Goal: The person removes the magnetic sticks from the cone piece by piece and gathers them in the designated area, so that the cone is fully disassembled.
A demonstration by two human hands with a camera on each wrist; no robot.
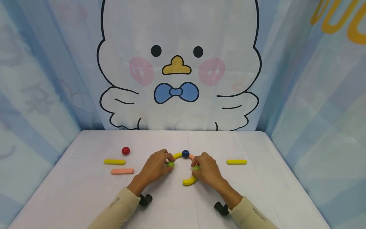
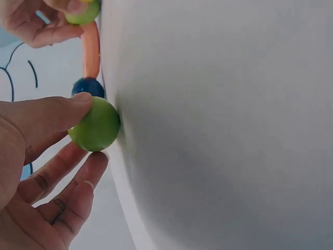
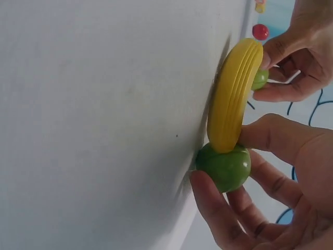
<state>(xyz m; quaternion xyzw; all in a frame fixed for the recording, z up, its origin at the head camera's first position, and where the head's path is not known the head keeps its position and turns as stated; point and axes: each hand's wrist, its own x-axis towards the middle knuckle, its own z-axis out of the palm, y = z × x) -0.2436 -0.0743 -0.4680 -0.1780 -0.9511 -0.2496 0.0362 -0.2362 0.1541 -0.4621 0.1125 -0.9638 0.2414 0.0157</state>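
Note:
On the white table a curved chain of toy pieces lies between both hands. My left hand (image 1: 155, 166) pinches a green ball (image 2: 95, 125) between thumb and fingers at the chain's left end. From there a curved yellow stick (image 1: 178, 155) leads to a dark blue ball (image 1: 185, 154), and a curved orange stick (image 2: 91, 52) runs on to the right. My right hand (image 1: 208, 170) pinches a second green ball (image 3: 225, 169). A ridged, curved yellow stick (image 3: 234, 96) meets that ball, and its free end points toward the person and leftward.
To the left lie a red ball (image 1: 125, 150), a straight yellow stick (image 1: 114, 162) and a straight orange stick (image 1: 122, 171). Another straight yellow stick (image 1: 236, 162) lies on the right. A printed curtain (image 1: 180, 111) hangs behind the table's far edge.

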